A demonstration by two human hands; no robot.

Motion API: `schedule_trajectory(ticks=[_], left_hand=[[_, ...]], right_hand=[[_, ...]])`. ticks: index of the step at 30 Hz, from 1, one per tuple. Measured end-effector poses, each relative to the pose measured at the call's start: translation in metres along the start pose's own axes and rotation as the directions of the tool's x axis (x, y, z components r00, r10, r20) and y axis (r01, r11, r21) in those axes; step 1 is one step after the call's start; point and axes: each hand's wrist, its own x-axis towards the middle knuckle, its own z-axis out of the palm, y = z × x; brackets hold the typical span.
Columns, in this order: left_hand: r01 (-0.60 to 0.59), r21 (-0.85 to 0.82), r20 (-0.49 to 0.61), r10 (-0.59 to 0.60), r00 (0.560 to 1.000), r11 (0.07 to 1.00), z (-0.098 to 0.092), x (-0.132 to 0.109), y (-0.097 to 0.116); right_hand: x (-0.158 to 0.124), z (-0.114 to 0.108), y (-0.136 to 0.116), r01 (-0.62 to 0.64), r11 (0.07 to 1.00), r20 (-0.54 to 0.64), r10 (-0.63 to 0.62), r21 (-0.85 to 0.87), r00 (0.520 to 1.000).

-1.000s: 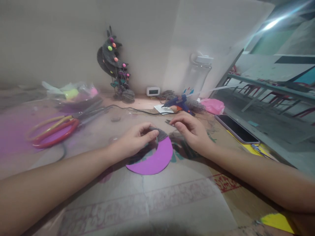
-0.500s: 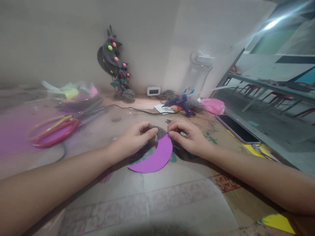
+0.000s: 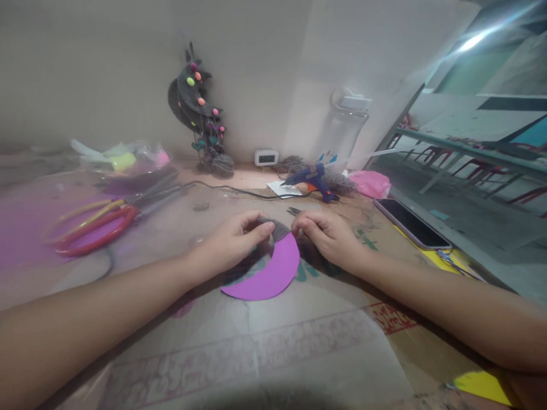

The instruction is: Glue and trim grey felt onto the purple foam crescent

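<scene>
A purple crescent (image 3: 273, 273), flat like foam sheet or card, has its upper end wrapped in grey yarn (image 3: 280, 229). My left hand (image 3: 235, 236) pinches that wrapped end between thumb and fingers. Just right of the crescent's outer edge, my right hand (image 3: 327, 234) is closed, its fingertips pinched on what looks like the strand of the same yarn; most of the strand is hidden. Behind the right hand's fingers, the dark tips of a small tool (image 3: 293, 211) stick out.
Red- and yellow-handled scissors (image 3: 100, 228) lie at left beside a plastic bag (image 3: 128, 159). Along the wall stand a decorated grey crescent (image 3: 192, 97), a small clock (image 3: 266, 158), a blue glue gun (image 3: 314, 179) with its cord, and a clear bottle (image 3: 348, 131). A phone (image 3: 412, 223) lies at right.
My right hand has shifted slightly away from the crescent's edge, its fingers curled in more. The left hand keeps its pinch, and the crescent has barely moved.
</scene>
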Motion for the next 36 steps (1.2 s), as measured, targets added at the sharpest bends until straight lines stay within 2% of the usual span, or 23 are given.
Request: schedule_trajectory(ticks=[3, 5, 8, 11, 16, 21, 26, 36], left_hand=[[-0.018, 0.042, -0.063, 0.021, 0.998, 0.999, 0.000, 0.000, 0.003], [-0.008, 0.053, -0.091, 0.013, 0.996, 0.999, 0.000, 0.000, 0.005], [-0.004, 0.038, -0.083, 0.007, 0.997, 0.999, 0.000, 0.000, 0.006], [-0.029, 0.032, -0.066, 0.031, 0.997, 0.999, 0.000, 0.000, 0.004], [-0.040, 0.056, -0.031, 0.042, 0.999, 0.998, 0.000, 0.001, -0.002], [-0.067, 0.133, 0.004, 0.067, 0.998, 0.989, 0.000, 0.000, -0.002], [-0.078, 0.061, -0.038, 0.081, 0.996, 0.995, 0.001, 0.000, -0.001], [-0.088, 0.218, -0.092, 0.110, 0.990, 0.972, -0.001, -0.002, 0.005]], right_hand=[[0.000, -0.001, 0.001, -0.015, 0.999, -0.161, 0.022, 0.046, 0.987], [0.001, -0.001, 0.001, -0.016, 0.998, -0.187, 0.027, 0.060, 0.982], [0.002, 0.000, 0.001, -0.002, 0.999, -0.081, 0.005, 0.035, 0.997], [0.003, 0.003, -0.002, -0.036, 0.998, 0.032, 0.034, 0.060, 0.999], [0.003, 0.007, -0.008, -0.211, 0.958, 0.128, 0.189, 0.193, 0.974], [0.001, 0.011, -0.008, -0.383, 0.847, 0.198, 0.331, 0.368, 0.923], [0.001, 0.010, -0.010, -0.411, 0.838, 0.211, 0.355, 0.361, 0.911], [0.001, 0.010, -0.011, -0.384, 0.870, 0.205, 0.333, 0.310, 0.920]])
